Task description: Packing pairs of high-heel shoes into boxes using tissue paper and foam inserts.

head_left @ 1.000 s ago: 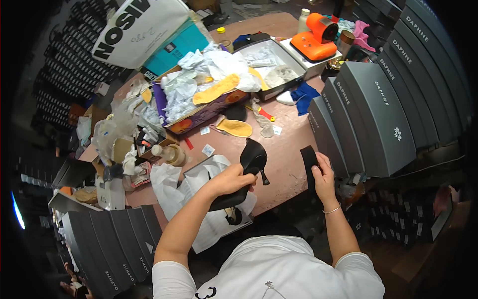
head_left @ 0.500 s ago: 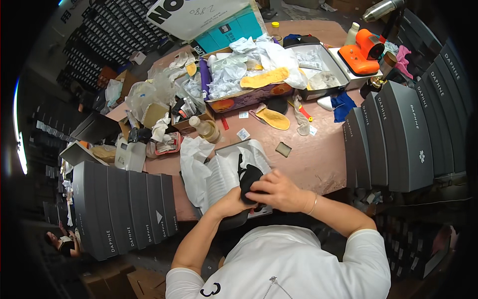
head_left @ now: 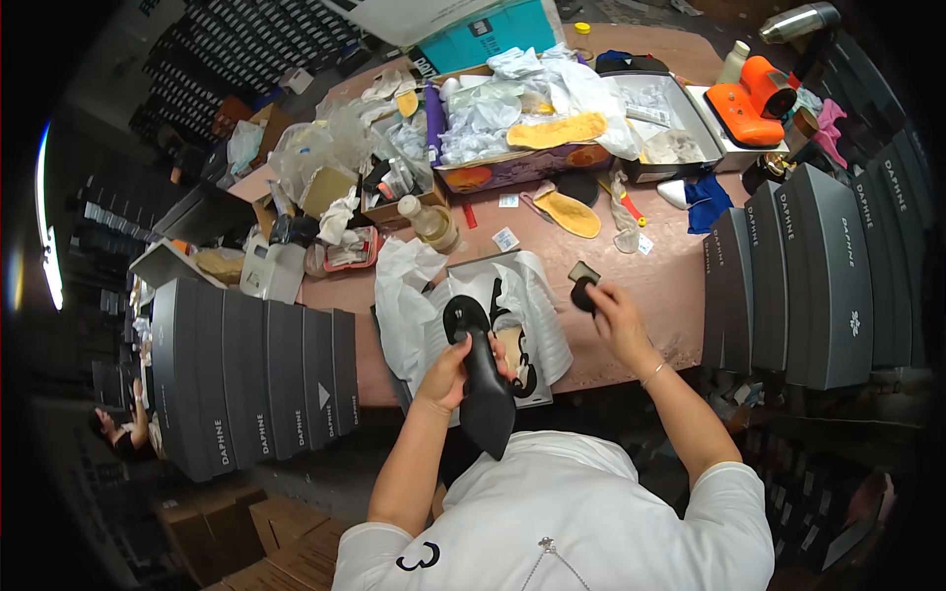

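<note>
My left hand (head_left: 445, 376) is wrapped around a black pointed shoe (head_left: 487, 402), its toe toward my body. Beneath the shoe lies an open shoe box with white tissue paper (head_left: 409, 271) spilling from its left side. Inside the box another black shoe with a pale lining (head_left: 514, 345) lies to the right of my left hand. Out to the right, my right hand (head_left: 623, 323) pinches a small round black pad (head_left: 583, 295). The pad is just in front of a small olive rectangular piece (head_left: 584, 269) on the table and partly overlaps it in view.
Stacks of grey shoe boxes flank me on the left (head_left: 246, 379) and right (head_left: 813, 286). Farther back are a glass bottle (head_left: 431, 225), a yellow insole (head_left: 569, 214), a patterned carton of crumpled paper (head_left: 522, 169) and an orange device (head_left: 746, 103).
My right hand has left the shoe and reached right with the black pad. My left hand now shows the shoe lengthwise, toe toward me. The whole view has shifted slightly.
</note>
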The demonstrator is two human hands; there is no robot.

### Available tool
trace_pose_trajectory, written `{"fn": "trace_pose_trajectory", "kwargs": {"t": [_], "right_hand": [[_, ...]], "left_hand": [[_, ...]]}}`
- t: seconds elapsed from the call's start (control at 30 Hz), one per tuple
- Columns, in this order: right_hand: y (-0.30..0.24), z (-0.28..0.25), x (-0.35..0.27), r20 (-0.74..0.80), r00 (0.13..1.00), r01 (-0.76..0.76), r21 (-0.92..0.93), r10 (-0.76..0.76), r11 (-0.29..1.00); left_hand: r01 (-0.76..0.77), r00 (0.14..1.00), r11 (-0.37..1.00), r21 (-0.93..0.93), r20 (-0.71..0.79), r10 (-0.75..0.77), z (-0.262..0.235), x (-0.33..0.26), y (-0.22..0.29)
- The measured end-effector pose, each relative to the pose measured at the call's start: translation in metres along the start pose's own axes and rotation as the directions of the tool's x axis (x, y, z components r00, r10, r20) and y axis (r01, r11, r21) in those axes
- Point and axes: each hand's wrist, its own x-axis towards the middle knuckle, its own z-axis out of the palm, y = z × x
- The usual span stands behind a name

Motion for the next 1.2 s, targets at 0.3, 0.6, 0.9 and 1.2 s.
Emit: {"fn": "trace_pose_trajectory", "kwargs": {"t": [0.3,0.6,0.9,1.2], "right_hand": [[0.024,-0.002,0.044,-0.021,0.989,-0.142,0.083,0.144,0.986],[-0.081,-0.009,0.104,0.757,0.598,-0.193,0.454,-0.262,0.870],[-0.116,0.059,0.041,0.890,0.276,-0.195,0.422,-0.363,0.885],[-0.092,-0.002,0.027,0.754,0.632,-0.545,0.598,-0.182,0.587]], "left_hand": [[-0.032,0.998,0.990,-0.141,0.053,0.040,0.006,0.016,0.009],[0.200,0.937,0.225,0.954,-0.118,-0.330,0.025,0.001,0.029],[-0.345,0.925,-0.454,0.821,0.215,-0.313,0.030,-0.014,0.037],[0.235,0.971,-0.673,0.701,-0.147,0.186,-0.065,0.113,0.140]]}}
